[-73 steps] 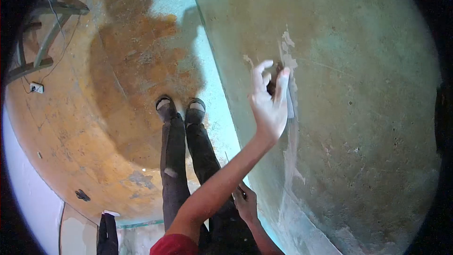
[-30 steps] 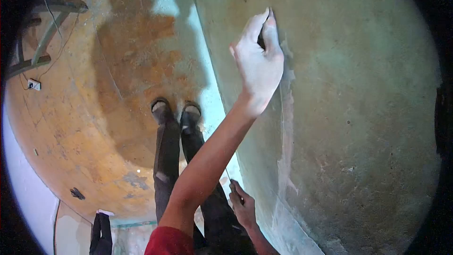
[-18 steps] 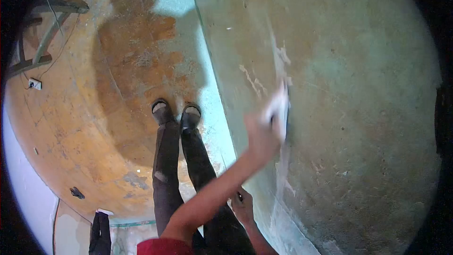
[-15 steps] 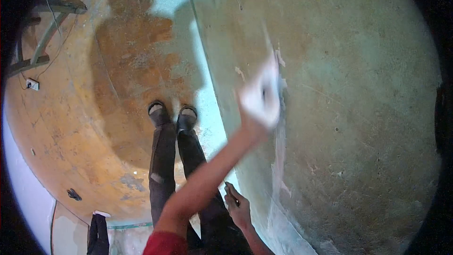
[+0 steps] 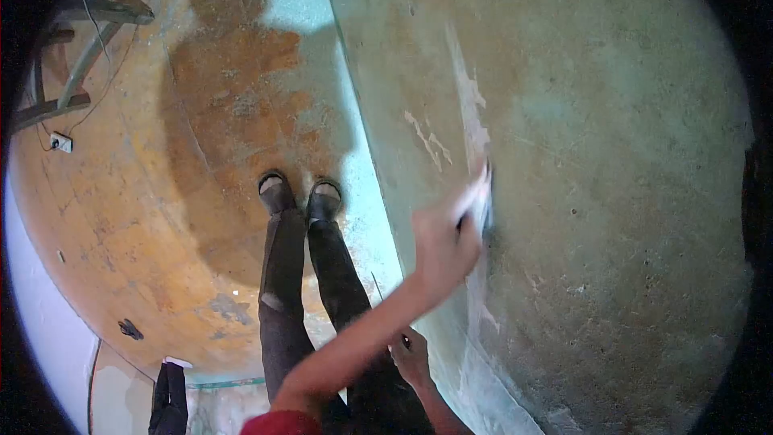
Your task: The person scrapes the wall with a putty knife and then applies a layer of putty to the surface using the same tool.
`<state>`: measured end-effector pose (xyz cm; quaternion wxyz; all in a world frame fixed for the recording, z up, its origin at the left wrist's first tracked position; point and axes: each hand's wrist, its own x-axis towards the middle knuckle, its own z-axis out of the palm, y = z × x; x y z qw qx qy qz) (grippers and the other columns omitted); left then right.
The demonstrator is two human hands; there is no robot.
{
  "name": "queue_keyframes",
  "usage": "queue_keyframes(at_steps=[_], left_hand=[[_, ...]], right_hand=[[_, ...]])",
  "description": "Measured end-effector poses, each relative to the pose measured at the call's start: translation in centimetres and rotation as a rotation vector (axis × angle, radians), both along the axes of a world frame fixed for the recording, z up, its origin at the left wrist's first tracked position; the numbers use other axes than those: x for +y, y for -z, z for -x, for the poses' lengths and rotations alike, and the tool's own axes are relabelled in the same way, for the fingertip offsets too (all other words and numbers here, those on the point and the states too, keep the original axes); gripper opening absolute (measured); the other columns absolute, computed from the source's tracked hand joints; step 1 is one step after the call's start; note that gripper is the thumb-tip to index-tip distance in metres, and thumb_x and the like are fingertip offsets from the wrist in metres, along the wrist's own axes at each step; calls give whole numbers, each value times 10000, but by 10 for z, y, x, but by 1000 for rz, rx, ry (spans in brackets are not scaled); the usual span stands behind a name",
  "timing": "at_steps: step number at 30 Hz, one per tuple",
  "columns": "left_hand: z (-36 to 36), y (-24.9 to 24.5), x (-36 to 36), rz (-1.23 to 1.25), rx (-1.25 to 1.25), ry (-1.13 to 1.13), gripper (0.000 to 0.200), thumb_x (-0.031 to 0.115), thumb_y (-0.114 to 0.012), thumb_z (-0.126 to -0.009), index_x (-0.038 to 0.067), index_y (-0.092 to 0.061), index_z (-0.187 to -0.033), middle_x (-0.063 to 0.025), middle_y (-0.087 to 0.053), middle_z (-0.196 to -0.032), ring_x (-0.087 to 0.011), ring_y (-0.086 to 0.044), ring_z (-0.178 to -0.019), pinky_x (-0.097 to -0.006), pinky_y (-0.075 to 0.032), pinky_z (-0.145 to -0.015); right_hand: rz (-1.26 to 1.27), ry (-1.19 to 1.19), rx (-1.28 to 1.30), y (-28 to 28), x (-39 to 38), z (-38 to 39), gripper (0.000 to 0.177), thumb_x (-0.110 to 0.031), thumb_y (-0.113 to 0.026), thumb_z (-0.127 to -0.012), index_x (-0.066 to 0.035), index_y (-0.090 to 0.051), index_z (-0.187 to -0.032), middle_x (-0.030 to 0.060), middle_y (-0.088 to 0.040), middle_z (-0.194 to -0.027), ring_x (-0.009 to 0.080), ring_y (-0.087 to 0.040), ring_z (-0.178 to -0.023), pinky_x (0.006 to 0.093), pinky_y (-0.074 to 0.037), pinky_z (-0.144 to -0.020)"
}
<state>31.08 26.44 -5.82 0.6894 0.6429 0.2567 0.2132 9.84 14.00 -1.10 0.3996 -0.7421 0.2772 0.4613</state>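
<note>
My left hand (image 5: 447, 246), on the red-sleeved arm, is closed on a pale, flat tool (image 5: 481, 192), blurred by motion. The tool's dark edge lies against the greenish wall (image 5: 612, 193), over a whitish strip of smoothed material (image 5: 473, 117). Lower down, near my dark trouser legs, my right hand (image 5: 412, 358) has its fingers curled round a thin dark object (image 5: 377, 286). Most of that object is hidden, so its kind cannot be told.
My feet in dark sandals (image 5: 324, 197) stand on the worn orange floor (image 5: 121, 193), beside the wall's base. A wooden frame (image 5: 80, 64), a cable and a socket block (image 5: 61, 142) are at upper left. Another person's dark-trousered legs (image 5: 167, 399) show at lower left.
My left hand has moved down along the wall with the tool, uncovering more of the whitish strip. My right hand has shifted slightly, and its object now shows as a thin line.
</note>
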Motion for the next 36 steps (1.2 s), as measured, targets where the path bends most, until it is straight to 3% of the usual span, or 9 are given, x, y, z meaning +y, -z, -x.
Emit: queue_keyframes(at_steps=[4,9,10,15,17,27,29,35,36], left_hand=[[-71,20,52,238,239,139,361,-77,-559,-874,-45,-687,-1210,-80,-709,-922,-103,-646,-958,-309,-461,-999],[-1,0,9,150,37,145,371,-34,-533,-887,9,-672,-1228,-206,-728,-911,-188,-634,-657,-343,-534,-673],[-40,29,23,175,143,189,374,-56,-524,-879,8,-681,-1213,-207,-722,-1021,-210,-676,-856,-330,-541,-785],[-6,-2,-1,-70,-49,-32,262,-37,-525,-915,-8,-707,-1101,-201,-723,-966,-207,-722,-855,-354,-546,-780],[-10,-4,10,-121,-55,-1,269,-45,-518,-915,-18,-704,-1107,-198,-720,-947,-212,-698,-795,-375,-537,-761],[-53,7,33,-22,-53,-28,267,-60,-536,-918,-79,-693,-1133,-107,-696,-848,-109,-646,-829,-270,-521,-802],[-65,10,32,300,-114,-63,443,-124,-526,-858,-20,-651,-1270,-200,-703,-1171,-218,-716,-1052,-327,-518,-915],[-16,11,3,25,-209,-95,266,-82,-561,-846,-27,-695,-1069,-167,-673,-817,-239,-665,-733,-354,-518,-670],[-52,21,43,163,250,320,300,-73,-549,-848,-10,-687,-1106,-176,-685,-866,-251,-678,-776,-342,-520,-684]], right_hand=[[11,78,73,-3,2,-6,490,-260,-584,-1025,-22,-497,-1445,161,-593,-1393,175,-532,-1294,310,-375,-1095],[33,44,73,-3,-15,8,514,-272,-589,-1024,-1,-483,-1448,168,-585,-1401,177,-515,-1305,304,-377,-1095],[2,-33,-99,3,-17,15,459,-185,-601,-1018,-63,-520,-1453,-89,-557,-888,5,-366,-610,195,-303,-501],[-1,25,16,-5,-9,-2,476,-199,-587,-1025,-46,-496,-1466,-81,-575,-950,11,-375,-635,188,-325,-534],[30,28,52,-7,-13,4,511,-304,-593,-1017,-13,-513,-1429,171,-614,-1368,183,-546,-1275,327,-407,-1072],[15,-22,29,-7,-17,16,538,-351,-607,-996,-26,-530,-1417,186,-644,-1318,216,-580,-1242,352,-426,-1048],[16,-23,25,-4,-16,13,532,-349,-602,-998,-18,-537,-1408,184,-657,-1294,223,-586,-1238,358,-431,-1042],[18,26,57,-6,-21,21,534,-323,-619,-989,-37,-522,-1430,164,-635,-1338,218,-577,-1246,346,-429,-1057],[21,14,69,-10,-14,13,539,-350,-584,-1005,-19,-519,-1426,169,-628,-1345,246,-566,-1274,348,-411,-1085]])
